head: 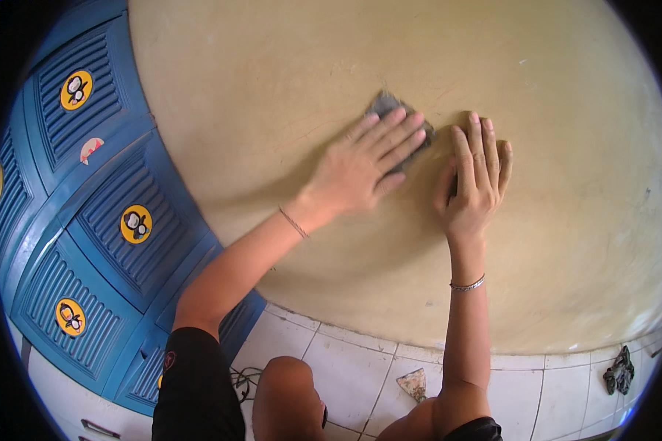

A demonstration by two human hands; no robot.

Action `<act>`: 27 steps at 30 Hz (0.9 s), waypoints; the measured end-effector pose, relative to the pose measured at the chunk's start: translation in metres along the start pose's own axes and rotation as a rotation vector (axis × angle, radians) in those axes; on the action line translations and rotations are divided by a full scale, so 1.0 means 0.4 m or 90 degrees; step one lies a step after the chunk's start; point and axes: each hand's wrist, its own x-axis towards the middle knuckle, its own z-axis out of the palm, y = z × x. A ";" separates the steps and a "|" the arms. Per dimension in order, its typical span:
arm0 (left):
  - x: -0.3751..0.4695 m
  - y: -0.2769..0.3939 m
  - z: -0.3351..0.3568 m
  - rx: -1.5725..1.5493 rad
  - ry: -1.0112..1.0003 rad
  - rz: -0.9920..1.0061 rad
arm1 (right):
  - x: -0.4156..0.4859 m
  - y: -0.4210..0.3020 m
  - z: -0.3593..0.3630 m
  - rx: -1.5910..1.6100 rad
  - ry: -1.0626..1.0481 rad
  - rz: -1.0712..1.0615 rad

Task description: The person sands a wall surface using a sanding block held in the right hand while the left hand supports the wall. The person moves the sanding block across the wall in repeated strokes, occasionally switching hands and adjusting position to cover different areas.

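Note:
Under the spread fingers of my left hand (pixel 358 157), a dark grey sheet, apparently sandpaper (pixel 385 103), is pressed against the beige painted wall (pixel 287 71). The left hand looks slightly blurred, and its palm covers much of the sheet. To the right of the sheet, my right hand (pixel 474 171) rests its fingers on the wall, slightly apart, with nothing visible in them. Faint reddish scratch lines (pixel 314 129) run across the wall on both sides of the sheet.
A blue plastic drawer cabinet (pixel 160 242) with penguin badges stands against the wall at left. On the white tiled floor (pixel 353 358) lie a stained putty knife (pixel 412 381), a crumpled black plastic bag (pixel 619 372) and a dark cable (pixel 245 380). My bent knee (pixel 287 391) is near the cable.

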 end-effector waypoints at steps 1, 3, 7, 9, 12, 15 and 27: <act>0.022 -0.029 -0.016 0.028 0.083 -0.045 | 0.000 -0.002 -0.001 -0.003 0.000 -0.001; 0.115 -0.127 -0.059 0.080 0.248 -0.137 | 0.000 -0.007 -0.002 -0.010 -0.001 -0.003; 0.184 -0.147 -0.072 0.099 0.301 -0.197 | 0.001 -0.011 -0.005 0.000 0.000 0.004; 0.146 -0.042 -0.030 0.117 0.179 -0.094 | -0.001 0.003 -0.005 0.009 0.013 0.008; 0.129 -0.021 -0.032 0.073 0.160 -0.013 | -0.009 0.001 0.000 0.034 0.087 0.056; 0.232 -0.094 -0.080 0.084 0.283 -0.117 | -0.009 0.009 -0.002 0.057 0.146 0.110; 0.423 -0.065 -0.158 0.113 0.196 -0.114 | -0.014 0.035 0.001 0.195 0.299 0.237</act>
